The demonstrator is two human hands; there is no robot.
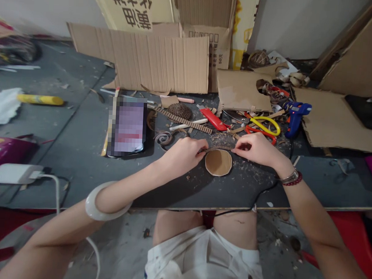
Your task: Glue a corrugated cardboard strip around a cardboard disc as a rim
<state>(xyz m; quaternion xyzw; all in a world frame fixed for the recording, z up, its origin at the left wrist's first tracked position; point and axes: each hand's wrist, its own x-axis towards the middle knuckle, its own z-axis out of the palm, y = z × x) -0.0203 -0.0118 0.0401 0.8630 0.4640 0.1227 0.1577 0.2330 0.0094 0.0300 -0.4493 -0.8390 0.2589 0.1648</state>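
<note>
A thin brown strip of cardboard (219,148) is stretched between my two hands, just behind a round cardboard disc (218,162) lying on the dark table. My left hand (188,154) pinches the strip's left end. At its other end, the fingertips of my right hand (255,148) are closed on it. Whether the strip touches the disc's far edge I cannot tell. Beyond my hands lie a red utility knife (214,118), a ridged cardboard strip (186,122) and scissors with yellow and red handles (266,124).
A phone (129,129) lies left of my left hand. The blue glue gun (296,117) stands beyond my right hand, its black cable (265,190) crossing the table toward the front edge. Cardboard sheets (161,60) lean at the back. A white charger (16,173) is at the left.
</note>
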